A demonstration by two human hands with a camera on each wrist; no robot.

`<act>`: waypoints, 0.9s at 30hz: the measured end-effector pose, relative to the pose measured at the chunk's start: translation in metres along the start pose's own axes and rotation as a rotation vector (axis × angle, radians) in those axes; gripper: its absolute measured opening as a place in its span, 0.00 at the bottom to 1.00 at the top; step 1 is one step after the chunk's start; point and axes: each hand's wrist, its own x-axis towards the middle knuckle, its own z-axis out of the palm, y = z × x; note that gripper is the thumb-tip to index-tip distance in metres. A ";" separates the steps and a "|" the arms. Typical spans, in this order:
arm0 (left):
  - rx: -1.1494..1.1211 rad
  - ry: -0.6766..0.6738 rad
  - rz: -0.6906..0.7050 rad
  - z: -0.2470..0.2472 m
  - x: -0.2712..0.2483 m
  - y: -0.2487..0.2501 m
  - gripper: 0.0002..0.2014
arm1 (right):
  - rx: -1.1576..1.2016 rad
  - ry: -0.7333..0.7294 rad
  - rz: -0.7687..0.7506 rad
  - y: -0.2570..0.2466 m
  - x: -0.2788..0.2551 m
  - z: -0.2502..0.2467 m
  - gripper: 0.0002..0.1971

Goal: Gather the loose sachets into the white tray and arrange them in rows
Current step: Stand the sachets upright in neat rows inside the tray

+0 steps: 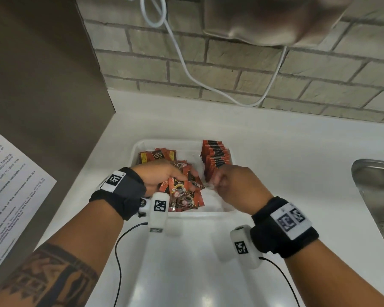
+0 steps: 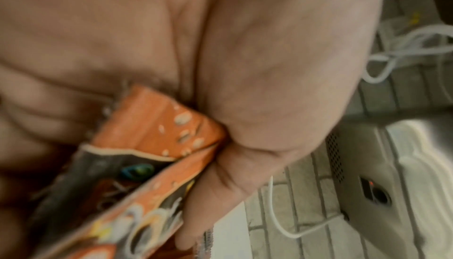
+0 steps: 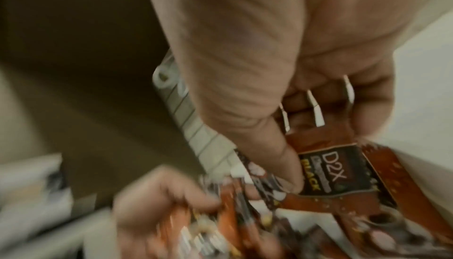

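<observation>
A white tray [image 1: 136, 151] sits on the white counter. A neat row of upright red-and-black sachets [image 1: 215, 157] fills its right side, and a few loose sachets [image 1: 157, 157] lie at its back left. My left hand [image 1: 164, 175] is over the tray's left half and grips a fanned bundle of sachets [image 1: 183, 192]; in the left wrist view my left hand [image 2: 269, 69] clamps the orange sachets [image 2: 157, 127]. My right hand [image 1: 233, 185] is at the near end of the row. In the right wrist view my right hand [image 3: 245, 50] pinches sachets [image 3: 335, 172], thumb on top.
A steel sink [image 1: 377, 196] lies at the right edge. A white cable [image 1: 186, 69] hangs down the brick wall behind the tray. A grey panel [image 1: 42, 74] and a printed sheet [image 1: 9, 185] stand on the left. Bare counter lies between tray and sink.
</observation>
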 end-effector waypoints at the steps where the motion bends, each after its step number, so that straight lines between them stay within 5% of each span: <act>1: -0.059 -0.017 0.019 0.000 -0.001 0.000 0.19 | 0.096 0.008 0.014 0.003 -0.001 -0.007 0.07; 8: -0.357 -0.054 0.209 0.017 -0.007 0.004 0.10 | 0.790 0.076 0.037 0.013 -0.006 -0.024 0.16; 14: -0.460 0.004 0.353 0.033 -0.011 0.008 0.21 | 1.502 0.117 0.119 0.013 -0.009 -0.020 0.06; 22: -0.342 0.066 0.417 0.044 -0.020 0.023 0.24 | 1.452 0.092 0.066 0.016 0.000 -0.025 0.27; 27: -0.273 0.136 0.420 0.045 -0.023 0.027 0.25 | 1.360 0.068 0.083 0.015 0.002 -0.026 0.12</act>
